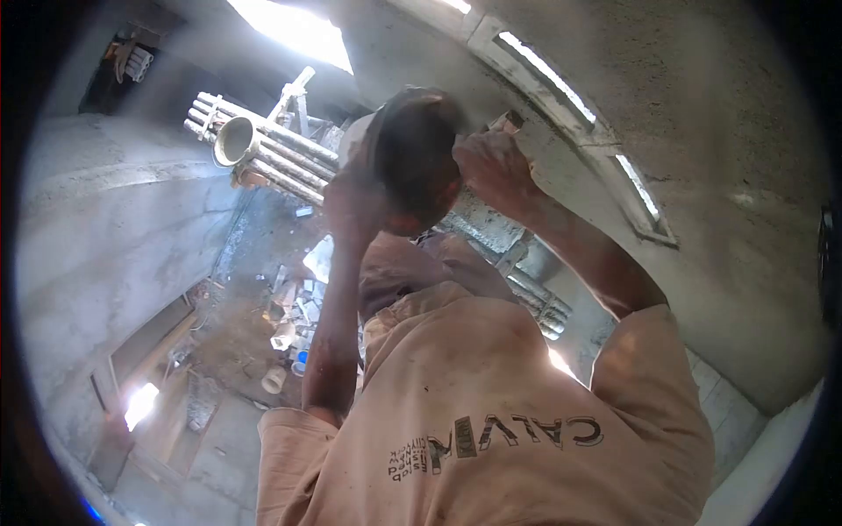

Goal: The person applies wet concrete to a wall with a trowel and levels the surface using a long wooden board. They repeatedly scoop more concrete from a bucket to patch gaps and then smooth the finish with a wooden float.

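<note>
At your left, a round bucket (235,142) leans its open mouth toward you near the left end of the pole platform (289,180), whose poles run on behind your hands. Below that end, scattered rubble (309,307) lies on the floor, with a small pale tub (274,379) near it. Your left hand (355,206) is up against the left side of a dark round vessel (417,162); it is blurred, so I cannot tell whether its fingers are spread or pressed together. The vessel sits between your two hands, raised in front of the platform's middle. Your right hand (495,171) has its fingers bent and closed on the vessel's right edge. Farther right, a wall (702,158) has narrow bright slots.
</note>
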`<state>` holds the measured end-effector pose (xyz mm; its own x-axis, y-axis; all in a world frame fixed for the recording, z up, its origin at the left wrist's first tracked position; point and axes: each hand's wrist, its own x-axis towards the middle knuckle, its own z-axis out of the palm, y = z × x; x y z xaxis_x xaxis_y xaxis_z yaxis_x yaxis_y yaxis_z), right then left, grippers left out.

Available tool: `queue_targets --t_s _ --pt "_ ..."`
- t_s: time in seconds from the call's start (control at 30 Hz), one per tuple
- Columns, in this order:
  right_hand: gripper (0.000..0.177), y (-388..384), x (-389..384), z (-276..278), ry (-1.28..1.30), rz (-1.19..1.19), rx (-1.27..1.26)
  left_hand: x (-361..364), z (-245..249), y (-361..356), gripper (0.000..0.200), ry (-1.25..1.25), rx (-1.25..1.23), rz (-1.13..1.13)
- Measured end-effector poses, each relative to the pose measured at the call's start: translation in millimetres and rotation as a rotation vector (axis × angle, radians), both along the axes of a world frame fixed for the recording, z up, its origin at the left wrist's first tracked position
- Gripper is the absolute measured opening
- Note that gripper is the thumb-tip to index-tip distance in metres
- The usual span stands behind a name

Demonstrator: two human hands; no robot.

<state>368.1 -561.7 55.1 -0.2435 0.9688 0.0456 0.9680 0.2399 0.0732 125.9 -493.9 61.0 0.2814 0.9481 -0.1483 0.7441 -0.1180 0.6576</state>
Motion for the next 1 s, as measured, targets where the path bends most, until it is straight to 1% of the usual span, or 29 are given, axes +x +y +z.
queue_targets --t_s 0.1,0.13,0.17,0.2,0.23,0.3,0.33,0.4,0.43,0.47,0.5,0.53,0.57,0.6,0.67,0.7,0.73,0.77,0.83,0.87,0.9,0.93,0.97,1.0 --pt "0.029 -12 6 2 0.317 -0.007 -0.172 20 11 1 0.059 -0.201 0.023 -0.054" --pt "0.03 -20 8 -18 0.355 -0.099 -0.226 25 20 1 0.063 -0.27 -0.081 -0.021" --pt "0.032 -30 11 -52 0.386 -0.185 -0.278 26 25 3 0.062 -0.243 -0.116 -0.021" --pt "0.034 -33 16 -70 0.417 -0.269 -0.33 27 28 5 0.062 -0.217 -0.149 -0.018" --pt "0.034 -39 16 -57 0.539 -0.323 -0.341 27 30 9 0.061 -0.191 -0.179 -0.015" --pt "0.036 -60 8 -16 0.775 -0.414 -0.357 22 17 13 0.054 -0.335 -0.072 0.034" --pt "0.036 -59 9 -14 0.73 -0.423 -0.432 20 7 10 0.051 -0.413 -0.021 0.052" --pt "0.036 -57 8 -7 0.62 -0.463 -0.565 4 -17 0 0.052 -0.52 -0.095 0.043" --pt "0.036 -45 -2 24 0.539 -0.63 -0.595 5 -20 5 0.053 -0.594 -0.103 0.037" --pt "0.036 -36 -4 37 0.597 -0.58 -0.469 11 -15 7 0.051 -0.75 -0.013 0.074" --pt "0.037 -28 -4 47 0.661 -0.526 -0.358 7 -19 3 0.05 -0.74 -0.014 0.131" --pt "0.036 -18 1 58 0.593 -0.5 -0.325 4 -24 -1 0.049 -0.732 -0.016 0.189" --pt "0.036 -12 2 71 0.533 -0.483 -0.304 -8 -36 -6 0.047 -0.556 -0.11 0.265" --pt "0.035 -4 1 86 0.476 -0.467 -0.281 -16 -34 -8 0.047 -0.532 -0.132 0.319" --pt "0.034 17 -3 137 0.452 -0.403 -0.295 -27 -23 -10 0.047 -0.49 -0.169 0.428" --pt "0.034 24 -6 158 0.438 -0.37 -0.305 -33 -20 -12 0.047 -0.602 -0.144 0.457" --pt "0.031 24 -7 169 0.309 -0.27 -0.189 -39 -18 -15 0.049 -0.714 -0.119 0.486" --pt "0.031 26 -9 185 0.443 -0.162 -0.206 -48 -20 -18 0.05 -0.822 -0.097 0.515" --pt "0.031 34 -15 220 0.716 0.054 -0.247 -74 -42 -19 0.051 -0.604 -0.256 0.65" --pt "0.032 37 -19 233 0.741 0.101 -0.339 -88 -72 -25 0.053 -0.806 -0.123 0.64" --pt "0.033 40 -23 245 0.765 0.148 -0.429 -93 -51 -28 0.053 -0.693 -0.078 0.665" --pt "0.033 45 -25 256 0.787 0.195 -0.515 -107 -59 -32 0.053 -0.676 -0.076 0.679" --pt "0.034 51 -25 267 0.857 0.092 -0.681 -120 -67 -36 0.054 -0.658 -0.073 0.692" --pt "0.034 59 -25 277 0.925 -0.011 -0.851 -124 -63 -37 0.053 -0.726 -0.062 0.724"
